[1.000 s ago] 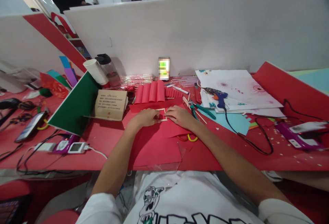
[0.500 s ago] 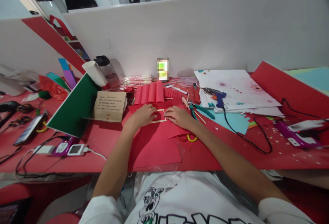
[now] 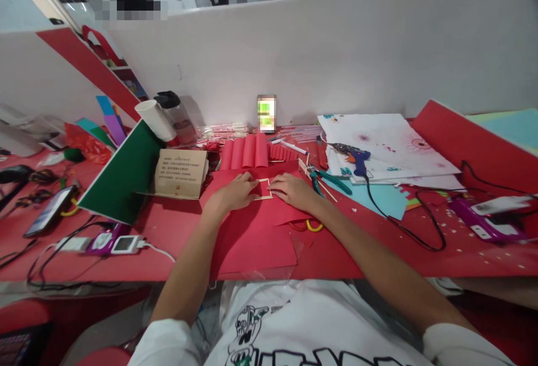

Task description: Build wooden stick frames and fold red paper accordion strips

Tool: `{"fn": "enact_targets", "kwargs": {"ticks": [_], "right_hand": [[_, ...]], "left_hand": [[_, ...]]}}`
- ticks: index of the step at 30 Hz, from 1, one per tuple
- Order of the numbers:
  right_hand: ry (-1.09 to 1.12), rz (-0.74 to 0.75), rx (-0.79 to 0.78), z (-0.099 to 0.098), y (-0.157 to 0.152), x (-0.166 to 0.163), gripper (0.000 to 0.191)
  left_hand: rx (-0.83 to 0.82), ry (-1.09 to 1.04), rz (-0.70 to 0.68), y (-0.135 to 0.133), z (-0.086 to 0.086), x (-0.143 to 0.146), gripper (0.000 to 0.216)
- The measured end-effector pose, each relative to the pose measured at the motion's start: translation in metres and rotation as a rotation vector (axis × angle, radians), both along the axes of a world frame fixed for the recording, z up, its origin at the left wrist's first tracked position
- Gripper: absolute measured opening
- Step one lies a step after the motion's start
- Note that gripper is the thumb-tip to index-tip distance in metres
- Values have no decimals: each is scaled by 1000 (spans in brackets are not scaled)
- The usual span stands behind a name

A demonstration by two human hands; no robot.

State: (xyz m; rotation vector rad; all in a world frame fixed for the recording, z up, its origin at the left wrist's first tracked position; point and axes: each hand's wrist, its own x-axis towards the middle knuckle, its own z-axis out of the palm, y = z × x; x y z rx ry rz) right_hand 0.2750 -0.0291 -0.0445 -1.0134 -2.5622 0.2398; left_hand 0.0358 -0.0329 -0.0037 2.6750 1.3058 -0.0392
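A small square frame of pale wooden sticks (image 3: 264, 188) lies on a red paper sheet (image 3: 252, 231) in the middle of the red table. My left hand (image 3: 232, 191) rests on the frame's left side, fingers curled down on it. My right hand (image 3: 291, 189) presses its right side with bent fingertips. Behind the frame stands a pleated red paper piece (image 3: 245, 153).
A cardboard box (image 3: 180, 172) and a green board (image 3: 121, 172) lie to the left, teal pliers (image 3: 330, 180) and a blue glue gun (image 3: 355, 158) with a black cord to the right. Scissors with a yellow handle (image 3: 309, 225) peek out under the paper. A white partition (image 3: 336, 46) closes the back.
Both hands shifted slightly on the stick frame; my left fingers slid a little along its left edge. The frame stays in the same place.
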Motion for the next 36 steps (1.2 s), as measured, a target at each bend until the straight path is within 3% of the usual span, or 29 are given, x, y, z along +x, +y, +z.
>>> {"fn": "enact_targets", "kwargs": {"ticks": [6,17,25,29,32,36], "right_hand": [[-4,-1,-7,1,0,1,25],[-52,-44,-39,8,-2,0,25],[-166,-269,-96,22,-12,-5,17],[-209,-398,-146,30,-19,-9,29],[-79,-428,-159,34,-17,-7,33],[277,-473,-111,37,0,19,49]], "left_hand": [[-11,-6,-16,-5,3,3,50],[91,-11,19,-3,-3,7,50],[109,-38,6,-3,-2,7,46],[118,-43,-2,-2,0,9,33],[136,-66,13,-2,2,10,29],[139,-106,16,0,2,11,26]]}}
